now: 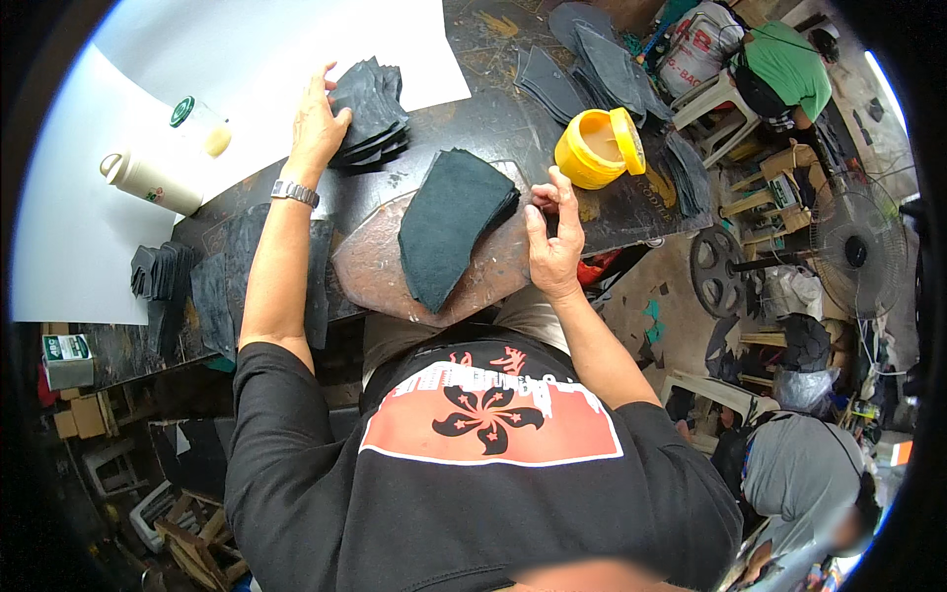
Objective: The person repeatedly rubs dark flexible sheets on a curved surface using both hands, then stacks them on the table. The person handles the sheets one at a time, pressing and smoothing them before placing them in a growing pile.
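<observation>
My left hand [318, 123] is open beside a fanned stack of dark leather-like pieces [370, 111], its thumb at the stack's near left edge. In front of me, a second stack of dark cut pieces [456, 222] lies on a worn brown board [370, 255] that rests over my lap at the table edge. My right hand [557, 242] hovers by the right side of that stack, fingers bent and apart, with nothing visible in them. Just beyond it stands a yellow tub [584, 163] of tan paste, its yellow lid [627, 140] tilted up at the right side.
More dark pieces lie at the table's far right [602, 74] and left [163, 276]. A cream bottle [148, 183] and a green-lidded jar [202, 126] stand on white sheeting [296, 59]. A fan [856, 252] and two other people [789, 69] are to the right.
</observation>
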Tool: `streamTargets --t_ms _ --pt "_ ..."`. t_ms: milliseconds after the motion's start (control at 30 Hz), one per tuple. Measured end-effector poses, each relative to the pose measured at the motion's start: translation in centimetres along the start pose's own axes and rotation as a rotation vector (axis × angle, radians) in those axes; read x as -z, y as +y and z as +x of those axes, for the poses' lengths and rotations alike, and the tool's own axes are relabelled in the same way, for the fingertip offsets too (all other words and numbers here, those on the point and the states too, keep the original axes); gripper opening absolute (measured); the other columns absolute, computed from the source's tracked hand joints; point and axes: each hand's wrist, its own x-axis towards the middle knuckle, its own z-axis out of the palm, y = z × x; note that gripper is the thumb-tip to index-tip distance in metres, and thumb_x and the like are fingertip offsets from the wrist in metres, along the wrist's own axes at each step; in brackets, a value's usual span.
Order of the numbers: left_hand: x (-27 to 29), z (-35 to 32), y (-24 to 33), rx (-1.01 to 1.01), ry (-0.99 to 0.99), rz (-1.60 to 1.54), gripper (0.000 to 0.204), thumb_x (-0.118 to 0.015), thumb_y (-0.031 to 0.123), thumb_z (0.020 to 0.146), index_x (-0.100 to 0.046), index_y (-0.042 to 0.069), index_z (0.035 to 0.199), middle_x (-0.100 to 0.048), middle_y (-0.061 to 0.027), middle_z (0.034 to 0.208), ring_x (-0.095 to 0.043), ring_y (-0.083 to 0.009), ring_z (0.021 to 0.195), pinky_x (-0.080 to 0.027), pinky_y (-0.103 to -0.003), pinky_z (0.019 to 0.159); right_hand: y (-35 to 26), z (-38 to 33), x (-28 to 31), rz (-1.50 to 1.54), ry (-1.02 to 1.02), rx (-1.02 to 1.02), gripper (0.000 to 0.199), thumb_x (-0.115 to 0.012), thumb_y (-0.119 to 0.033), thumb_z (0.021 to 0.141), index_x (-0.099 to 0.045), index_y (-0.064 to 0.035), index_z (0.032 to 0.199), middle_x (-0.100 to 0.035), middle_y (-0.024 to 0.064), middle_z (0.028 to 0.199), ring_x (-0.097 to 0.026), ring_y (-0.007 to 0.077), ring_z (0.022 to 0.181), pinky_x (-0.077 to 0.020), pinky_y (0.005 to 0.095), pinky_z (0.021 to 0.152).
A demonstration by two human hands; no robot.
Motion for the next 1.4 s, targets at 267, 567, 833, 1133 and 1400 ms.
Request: streamTargets --t_ms 267,567,833,1133,1400 --pt "1.5 -2.1 3.3 -0.061 0.207 -0.272 0.051 -0.060 0.000 0.090 -0.056 0.008 0.139 -0.062 -0.0120 0.116 -0.064 -0.0207 0.097 -0.053 -0.034 0.090 -2.0 1.4 1.6 0.067 -0.113 0.064 0.067 -0.067 -0.015 0.096 -0.036 -0.0020 0.154 -0.061 0.0127 0.123 -0.058 0.0204 0.112 -0.0441 0.0365 0.105" --pt "2.8 -16.6 8.6 0.125 -0.011 -0.372 0.034 -0.070 0.003 0.087 -0.068 0.003 0.121 -0.069 -0.0149 0.115 -0.067 -0.0279 0.108 -0.052 -0.037 0.096 -3.8 16.8 1.5 -0.410 -0.506 0.128 0.074 -0.077 -0.015 0.085 -0.045 -0.0162 0.151 -0.068 0.0171 0.102 -0.068 0.0302 0.097 -0.0529 0.0389 0.093" --pt "2.2 -17.6 8.3 0.086 0.101 -0.415 0.029 -0.071 0.005 0.087 -0.069 0.003 0.116 -0.069 -0.0143 0.110 -0.067 -0.0284 0.103 -0.052 -0.037 0.092 3.7 23.6 -5.9 -1.319 -0.888 -0.245 0.091 -0.062 -0.001 0.088 -0.018 -0.0261 0.164 -0.061 0.0276 0.136 -0.064 0.0375 0.122 -0.0534 0.0453 0.100" --pt "2.4 -17.8 8.2 0.110 0.041 -0.486 0.020 -0.070 0.003 0.091 -0.071 0.001 0.111 -0.072 -0.0105 0.103 -0.068 -0.0194 0.095 -0.053 -0.031 0.087 7.0 25.0 -8.1 -1.391 -0.782 -0.283 0.085 -0.052 -0.004 0.094 -0.010 -0.0198 0.165 -0.060 0.0260 0.139 -0.062 0.0383 0.125 -0.0494 0.0481 0.104" --pt "2.1 -18.0 8.3 0.103 0.097 -0.521 0.023 -0.071 0.004 0.086 -0.071 0.004 0.109 -0.071 -0.0105 0.099 -0.068 -0.0254 0.091 -0.053 -0.036 0.085 6.9 25.0 -9.9 -1.403 -0.706 -0.475 0.088 -0.054 -0.004 0.093 -0.005 -0.0174 0.165 -0.051 0.0264 0.148 -0.057 0.0344 0.133 -0.0456 0.0460 0.110"
